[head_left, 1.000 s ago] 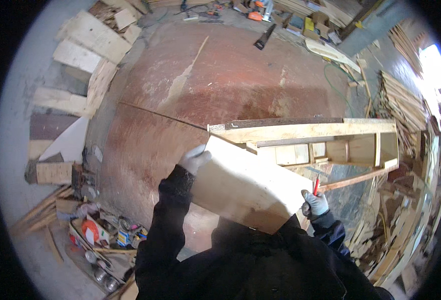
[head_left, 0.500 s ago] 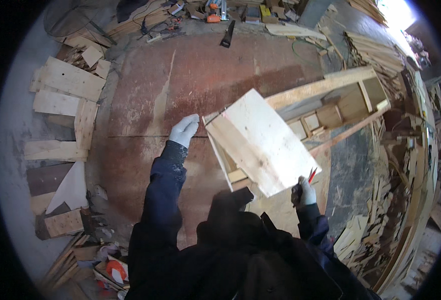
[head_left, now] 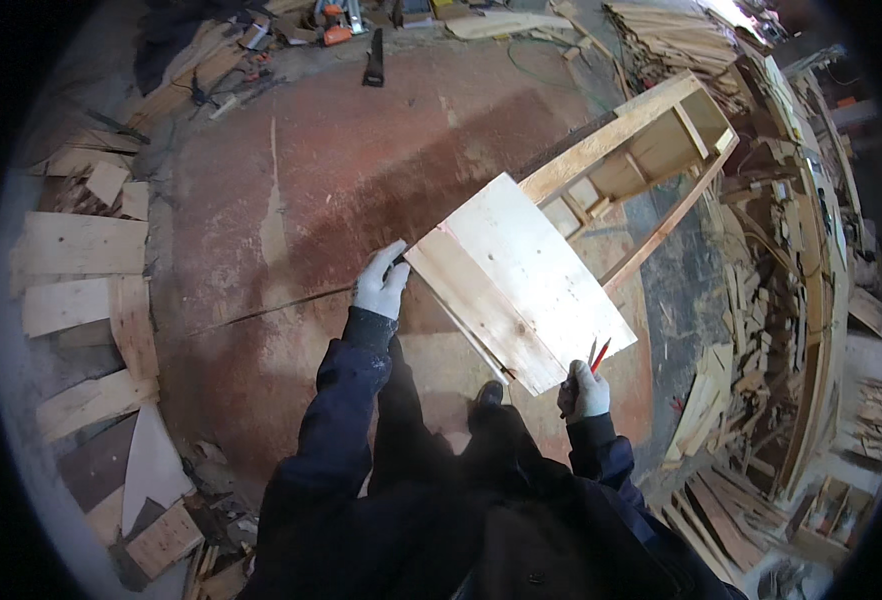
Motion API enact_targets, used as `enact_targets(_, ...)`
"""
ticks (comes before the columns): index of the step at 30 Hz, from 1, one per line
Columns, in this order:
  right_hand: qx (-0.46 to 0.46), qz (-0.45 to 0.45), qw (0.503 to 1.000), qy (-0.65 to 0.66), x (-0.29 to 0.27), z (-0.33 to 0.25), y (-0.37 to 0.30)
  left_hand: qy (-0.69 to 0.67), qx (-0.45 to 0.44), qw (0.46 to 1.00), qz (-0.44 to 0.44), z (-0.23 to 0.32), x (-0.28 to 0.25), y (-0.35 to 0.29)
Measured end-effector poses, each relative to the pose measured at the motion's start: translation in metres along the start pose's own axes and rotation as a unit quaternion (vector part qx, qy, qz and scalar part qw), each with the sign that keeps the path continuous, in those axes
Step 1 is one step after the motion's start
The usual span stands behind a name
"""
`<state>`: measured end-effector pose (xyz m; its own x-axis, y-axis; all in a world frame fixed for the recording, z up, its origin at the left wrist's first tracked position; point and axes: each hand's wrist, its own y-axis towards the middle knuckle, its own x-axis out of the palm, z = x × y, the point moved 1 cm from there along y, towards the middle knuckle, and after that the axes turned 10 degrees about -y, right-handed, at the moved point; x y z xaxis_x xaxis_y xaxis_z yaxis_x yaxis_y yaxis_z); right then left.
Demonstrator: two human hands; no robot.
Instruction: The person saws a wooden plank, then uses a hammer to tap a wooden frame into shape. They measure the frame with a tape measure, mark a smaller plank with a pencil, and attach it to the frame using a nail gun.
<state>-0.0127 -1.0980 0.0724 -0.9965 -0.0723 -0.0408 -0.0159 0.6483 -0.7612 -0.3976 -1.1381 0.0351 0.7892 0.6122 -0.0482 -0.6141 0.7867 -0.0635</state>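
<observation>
A pale wooden board point(head_left: 551, 280), with a browner strip along its left side, lies across the near end of a long wooden box frame point(head_left: 616, 140). My left hand point(head_left: 381, 283), in a white glove, has its fingers and thumb closed about the board's left corner. Beside the board's near right corner, my gloved right hand point(head_left: 588, 392) grips a red pencil point(head_left: 602, 354), tip up. A dark object point(head_left: 567, 397) is also in that hand, its kind unclear. The board hides the near part of the frame's inside.
A reddish worn sheet floor point(head_left: 331, 180) lies under the frame. A handsaw point(head_left: 373, 62) rests at the far edge near orange tools point(head_left: 336, 34). Cut boards point(head_left: 86, 243) line the left; wood scraps point(head_left: 746, 370) and long planks point(head_left: 816, 340) crowd the right.
The board has turned to sit more squarely over the frame's end, covering the gap at its left. My left hand has come onto its corner. The whole view has shifted too.
</observation>
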Motion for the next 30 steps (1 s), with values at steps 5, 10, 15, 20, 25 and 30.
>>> enact_targets(5,0.002,0.033,0.999,0.013,0.024,0.024,-0.026,0.002,-0.006,0.998,-0.06,0.004,-0.014,0.024)
enact_targets(10,0.001,0.073,0.997,0.031,0.036,0.032,-0.036,0.038,-0.003,0.994,-0.101,0.009,-0.019,0.038)
enact_targets(15,-0.001,0.097,0.995,0.031,0.039,0.024,-0.036,0.036,0.01,0.992,-0.12,0.019,-0.018,0.036)
enact_targets(20,-0.007,0.128,0.992,0.012,0.042,0.018,-0.034,0.021,-0.001,0.995,-0.096,0.02,-0.015,0.033)
enact_targets(25,-0.024,0.129,0.991,-0.021,0.038,0.018,-0.024,0.021,-0.016,0.997,-0.072,0.013,-0.012,0.033)
enact_targets(30,-0.012,0.124,0.992,-0.025,0.031,0.015,-0.016,0.023,-0.004,0.997,-0.069,0.013,-0.012,0.031)
